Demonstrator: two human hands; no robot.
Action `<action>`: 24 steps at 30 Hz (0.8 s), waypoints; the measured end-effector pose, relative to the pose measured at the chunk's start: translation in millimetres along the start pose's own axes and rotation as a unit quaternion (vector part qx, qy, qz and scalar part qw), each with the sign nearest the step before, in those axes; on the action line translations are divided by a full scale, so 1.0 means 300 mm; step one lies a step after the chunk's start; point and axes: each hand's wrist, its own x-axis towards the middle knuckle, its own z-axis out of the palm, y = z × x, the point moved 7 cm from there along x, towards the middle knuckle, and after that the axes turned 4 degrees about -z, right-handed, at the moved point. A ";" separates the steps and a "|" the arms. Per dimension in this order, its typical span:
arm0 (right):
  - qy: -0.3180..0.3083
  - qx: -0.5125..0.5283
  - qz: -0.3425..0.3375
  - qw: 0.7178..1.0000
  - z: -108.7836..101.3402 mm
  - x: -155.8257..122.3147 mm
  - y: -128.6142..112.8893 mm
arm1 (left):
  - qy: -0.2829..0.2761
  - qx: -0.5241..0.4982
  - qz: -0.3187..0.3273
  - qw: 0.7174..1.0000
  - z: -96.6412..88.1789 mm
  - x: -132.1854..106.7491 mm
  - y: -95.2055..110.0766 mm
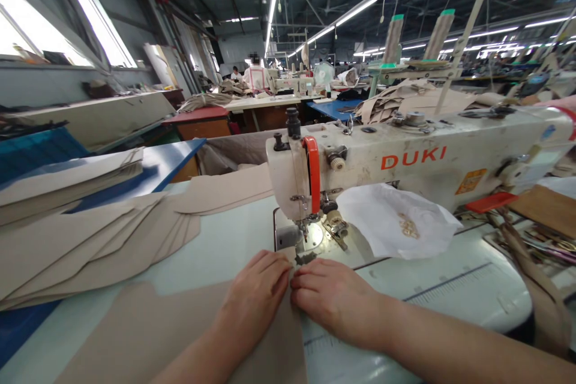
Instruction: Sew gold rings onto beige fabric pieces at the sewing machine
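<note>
My left hand (254, 300) lies flat, fingers together, on a beige fabric piece (153, 336) spread on the pale table. Beside it my right hand (335, 300) presses the same fabric's right edge, its fingertips nearly touching the left ones. Both point at the presser foot (306, 239) of the white sewing machine (405, 162) marked DUKI, just beyond the fingertips. The fabric's front edge reaches under the foot.
A stack of cut beige pieces (90, 240) fans out at left over a blue board. White paper with small gold bits (396, 222) lies under the machine arm. Beige straps (531, 276) hang at right. Thread cones (393, 36) stand behind; another person sits far back.
</note>
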 end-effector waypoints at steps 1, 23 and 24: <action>-0.002 0.000 0.000 1.000 -0.001 0.000 -0.001 | -0.001 -0.001 0.000 1.000 0.001 -0.001 0.000; 0.022 -0.040 0.046 0.998 -0.003 0.017 0.021 | -0.016 -0.038 -0.031 0.999 -0.020 0.005 -0.014; 0.016 -0.039 0.048 0.998 0.000 0.018 0.021 | -0.016 -0.039 -0.034 0.999 -0.021 0.003 -0.016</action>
